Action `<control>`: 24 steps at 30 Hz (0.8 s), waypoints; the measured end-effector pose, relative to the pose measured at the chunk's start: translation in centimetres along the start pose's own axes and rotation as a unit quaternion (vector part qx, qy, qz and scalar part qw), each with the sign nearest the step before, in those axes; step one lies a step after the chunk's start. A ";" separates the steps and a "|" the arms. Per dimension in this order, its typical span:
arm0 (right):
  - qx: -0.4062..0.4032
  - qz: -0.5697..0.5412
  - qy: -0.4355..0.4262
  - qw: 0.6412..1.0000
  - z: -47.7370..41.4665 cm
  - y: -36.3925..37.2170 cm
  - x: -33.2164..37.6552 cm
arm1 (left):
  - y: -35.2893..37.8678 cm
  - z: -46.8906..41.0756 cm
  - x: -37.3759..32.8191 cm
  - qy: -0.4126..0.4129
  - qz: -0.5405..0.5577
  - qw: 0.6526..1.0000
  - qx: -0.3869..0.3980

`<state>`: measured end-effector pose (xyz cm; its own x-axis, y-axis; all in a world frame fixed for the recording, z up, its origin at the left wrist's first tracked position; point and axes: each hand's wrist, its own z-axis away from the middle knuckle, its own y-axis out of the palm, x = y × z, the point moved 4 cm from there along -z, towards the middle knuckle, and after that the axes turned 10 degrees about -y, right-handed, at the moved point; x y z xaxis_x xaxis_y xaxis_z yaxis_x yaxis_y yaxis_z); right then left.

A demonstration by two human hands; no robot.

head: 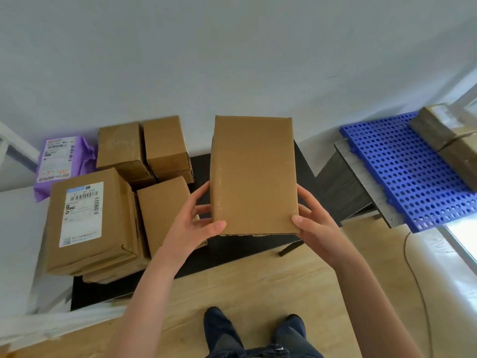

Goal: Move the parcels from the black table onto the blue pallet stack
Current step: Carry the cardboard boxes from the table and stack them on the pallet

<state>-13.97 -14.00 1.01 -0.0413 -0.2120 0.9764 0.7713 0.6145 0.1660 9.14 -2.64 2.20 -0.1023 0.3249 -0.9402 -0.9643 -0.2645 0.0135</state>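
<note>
Cardboard fills the middle of your view: a plain brown cardboard box (254, 174), long side pointing away from you, held between both of your hands over the right half of the black counter (232, 250). From this angle you cannot tell whether its underside touches the counter.

Your left hand (198, 223) grips the box at its near left corner, thumb laid across the top face and fingers curled round the left side. Your right hand (313, 223) grips the near right corner in the same way, thumb on the top edge and fingers wrapped along the right side.

On the left part of the counter sit the other parcels. A large brown box with a white barcode label (87, 218) lies on top of flatter cartons. A plain brown carton (162, 210) stands just beside it, partly behind your left wrist. Two smaller brown boxes (142, 148) stand side by side behind these. A purple mailer bag with a white label (64, 161) lies at the far left.

To your right, well apart from the held box, is the blue perforated plastic pallet stack (402, 171). Two brown taped cartons (444, 140) sit at its far end.

Below you are the light wooden floor (258, 288), your dark shoes (219, 329) and a thin cable (418, 280).
</note>
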 end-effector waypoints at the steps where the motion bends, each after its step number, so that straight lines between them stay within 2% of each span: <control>1: -0.002 -0.003 -0.003 1.000 0.4 -0.7 0.2 | 0.8 -0.1 -0.1 -0.004 -0.002 1.000 0.003; 7: -0.016 -0.016 -0.012 1.000 3.5 -6.3 1.3 | 7.4 -0.4 -0.4 -0.010 -0.006 1.000 0.014; 18: -0.052 -0.003 0.009 0.999 11.6 -21.2 2.0 | 23.7 -1.5 1.6 -0.033 -0.007 0.998 0.048; 24: -0.073 -0.015 0.021 0.997 14.2 -26.5 1.5 | 29.6 -2.0 2.1 -0.046 -0.004 0.997 0.059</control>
<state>-43.52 -19.81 0.09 -0.0407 -0.2617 0.9643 0.8549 0.4903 0.1692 -19.12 -11.62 -0.05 -0.1115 0.4096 -0.9054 -0.9866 -0.1551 0.0514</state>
